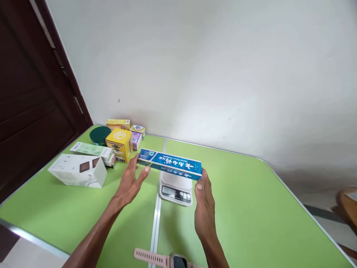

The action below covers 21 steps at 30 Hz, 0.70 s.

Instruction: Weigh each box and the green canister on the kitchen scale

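A long blue toothpaste box (170,163) is held level between my two hands, above a white kitchen scale (176,191). My left hand (131,182) grips its left end, thumb on the near side and fingers behind. At the right end, my right hand (205,204) presses its thumb and fingers against the box. The box hides most of the scale's plate; the display and buttons show below it. Whether the box touches the plate is hard to tell. Near the front edge lies a smartwatch (180,261) with a pink strap, partly cut off by the frame.
Left on the green table (251,216) stand a white box (79,170), a green-white carton (93,150), a yellow box (119,143), a dark green round lid (99,134) and a purple box (136,139). A wall (209,74) rises behind; a dark door (33,93) is at left.
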Motion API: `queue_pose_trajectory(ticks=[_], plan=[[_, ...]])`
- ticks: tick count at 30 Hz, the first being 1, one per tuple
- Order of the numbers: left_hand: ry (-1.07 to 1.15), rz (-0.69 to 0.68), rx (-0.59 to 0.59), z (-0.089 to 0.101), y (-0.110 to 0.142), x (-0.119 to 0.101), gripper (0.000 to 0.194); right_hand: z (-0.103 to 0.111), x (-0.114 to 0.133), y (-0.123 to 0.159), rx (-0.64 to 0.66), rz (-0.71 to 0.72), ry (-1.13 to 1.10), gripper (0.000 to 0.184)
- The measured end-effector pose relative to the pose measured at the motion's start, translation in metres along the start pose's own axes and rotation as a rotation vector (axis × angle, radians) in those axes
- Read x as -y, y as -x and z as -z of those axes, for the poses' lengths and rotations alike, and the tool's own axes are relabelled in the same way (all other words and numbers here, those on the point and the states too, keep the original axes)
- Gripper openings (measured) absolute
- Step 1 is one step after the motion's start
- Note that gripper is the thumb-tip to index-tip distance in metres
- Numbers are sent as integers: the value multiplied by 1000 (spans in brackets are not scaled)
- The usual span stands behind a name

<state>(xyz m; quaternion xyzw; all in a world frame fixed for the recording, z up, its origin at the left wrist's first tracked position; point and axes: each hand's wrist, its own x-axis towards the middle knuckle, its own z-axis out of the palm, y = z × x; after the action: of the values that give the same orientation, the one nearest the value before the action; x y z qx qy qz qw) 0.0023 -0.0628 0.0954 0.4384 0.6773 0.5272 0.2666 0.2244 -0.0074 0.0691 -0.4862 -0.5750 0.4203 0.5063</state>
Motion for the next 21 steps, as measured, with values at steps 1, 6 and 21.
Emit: queue_pose_trajectory(ticks=[1,6,21], plan=[[15,33,38,-14,-1,6,89,9,-8,-3,-30,-15,22,80],[9,39,105,-55,-9,27,83,30,-36,-22,-56,-79,25,80],[234,108,43,-58,-19,87,88,57,-106,-44,-257,-174,71,79]])
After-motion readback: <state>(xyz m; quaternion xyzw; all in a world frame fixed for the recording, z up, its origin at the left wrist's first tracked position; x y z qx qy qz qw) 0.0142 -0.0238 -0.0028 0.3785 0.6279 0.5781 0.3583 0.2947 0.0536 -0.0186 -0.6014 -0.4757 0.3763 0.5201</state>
